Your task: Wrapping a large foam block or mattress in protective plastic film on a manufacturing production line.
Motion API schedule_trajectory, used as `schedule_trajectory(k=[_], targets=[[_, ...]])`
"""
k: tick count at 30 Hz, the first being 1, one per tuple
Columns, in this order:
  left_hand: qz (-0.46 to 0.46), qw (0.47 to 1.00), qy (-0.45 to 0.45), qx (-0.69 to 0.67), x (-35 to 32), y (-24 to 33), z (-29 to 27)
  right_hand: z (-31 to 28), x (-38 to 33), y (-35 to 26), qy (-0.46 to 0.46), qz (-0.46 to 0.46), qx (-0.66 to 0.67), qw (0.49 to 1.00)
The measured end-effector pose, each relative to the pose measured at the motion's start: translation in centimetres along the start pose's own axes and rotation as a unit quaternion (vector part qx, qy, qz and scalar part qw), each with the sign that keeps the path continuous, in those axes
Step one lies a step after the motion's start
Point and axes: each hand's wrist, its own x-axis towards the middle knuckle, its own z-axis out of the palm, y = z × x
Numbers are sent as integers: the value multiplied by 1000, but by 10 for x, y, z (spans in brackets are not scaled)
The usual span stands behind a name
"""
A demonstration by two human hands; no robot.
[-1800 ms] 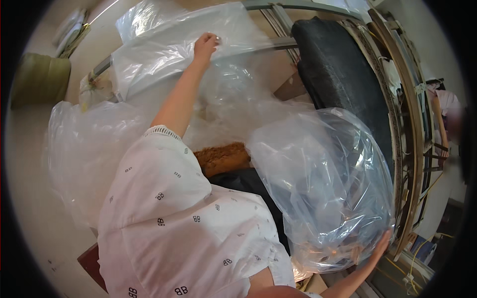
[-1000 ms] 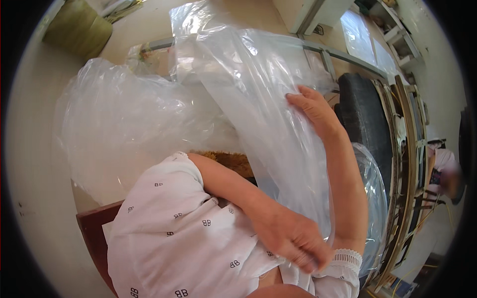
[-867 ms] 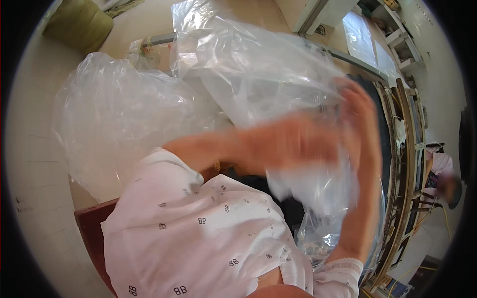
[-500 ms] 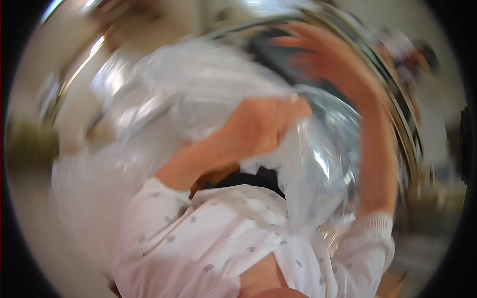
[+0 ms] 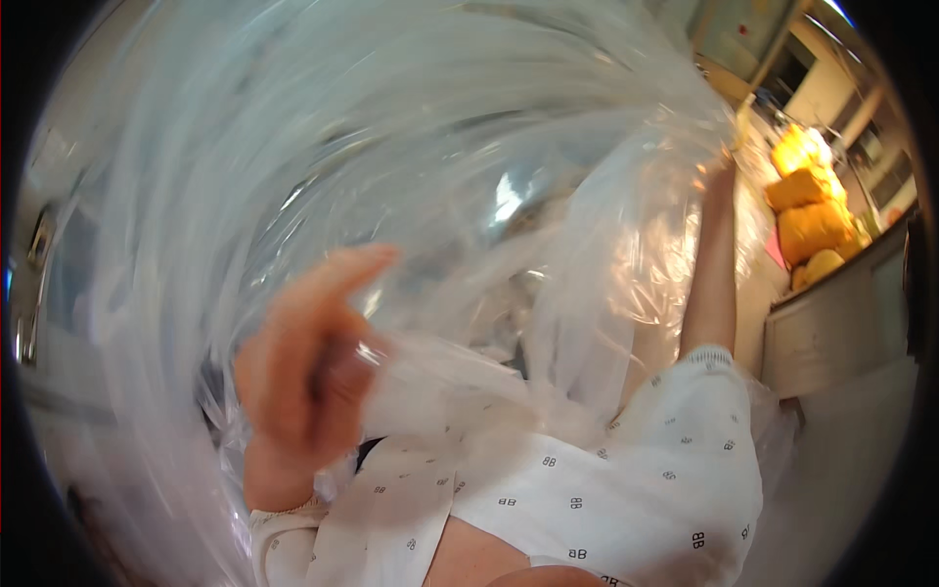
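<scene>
A big, wrinkled sheet of clear plastic film (image 5: pixel 411 176) fills most of the head view, spread in front of me and hanging down to my left. My left hand (image 5: pixel 308 362) is raised before my chest on the left, smeared by motion. Its index finger stretches out, apart from the thumb, with film beside and behind it. Far out to the right, my right arm is extended. My right hand (image 5: pixel 721 176) is at the bunched film there, apparently gripping it; its fingers are mostly hidden. Dark shapes under the film cannot be made out.
Yellow-orange bundles (image 5: pixel 812 210) are piled at the right, brightly lit. Below them stands a grey cabinet-like box (image 5: pixel 841 328). A pale greenish panel (image 5: pixel 738 34) rises at the upper right. Loose film hangs close around my arms.
My right hand has swung out to the right, while my left hand has moved left and lower. The film is now spread wide across the view, which has turned toward the yellow-orange bundles.
</scene>
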Motion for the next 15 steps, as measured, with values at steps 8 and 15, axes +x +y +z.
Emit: schedule_trajectory(k=[8,15], targets=[[-40,949,-209,-231,87,-52,122,-307,5,-170,303,-374,48,875],[94,966,-118,-210,156,-43,228,-159,-82,-125,-2,-569,-416,710]])
